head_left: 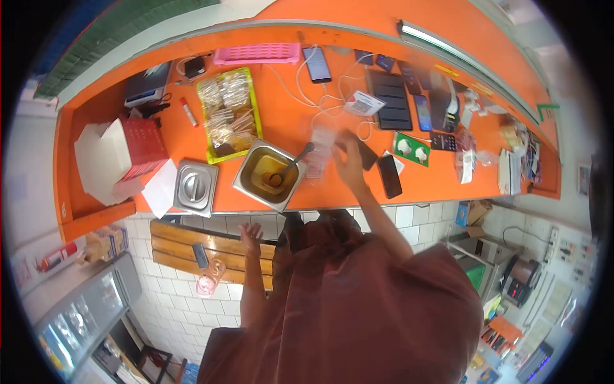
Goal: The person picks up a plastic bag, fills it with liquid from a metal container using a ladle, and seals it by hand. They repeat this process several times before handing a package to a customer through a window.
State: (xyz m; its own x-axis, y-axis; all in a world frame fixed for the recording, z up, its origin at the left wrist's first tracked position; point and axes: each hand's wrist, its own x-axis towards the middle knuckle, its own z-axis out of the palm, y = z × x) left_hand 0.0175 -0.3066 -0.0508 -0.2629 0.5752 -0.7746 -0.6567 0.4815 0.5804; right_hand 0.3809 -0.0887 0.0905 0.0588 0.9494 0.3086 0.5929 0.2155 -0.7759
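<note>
My left hand (251, 234) hangs just off the counter's front edge, fingers spread, holding nothing. Over the counter, my right hand (349, 163) reaches forward, its fingertips smeared by motion right beside a small pile of clear plastic bags (318, 153); I cannot tell whether they grip one. A dark flat item (367, 152) lies close by that hand. Left of the bags stands a square steel container (248, 181) with yellow-brown liquid, a dark ladle (295, 161) leaning in it. The steel lid (194, 191) lies further left.
A yellow-green tray (258, 121) holds several clear packets. To the right are a black phone (389, 176), a green socket board (410, 149) and a tablet (390, 102). White cables cross the back. A red and white box (142, 148) stands left; a wooden bench (173, 246) sits below.
</note>
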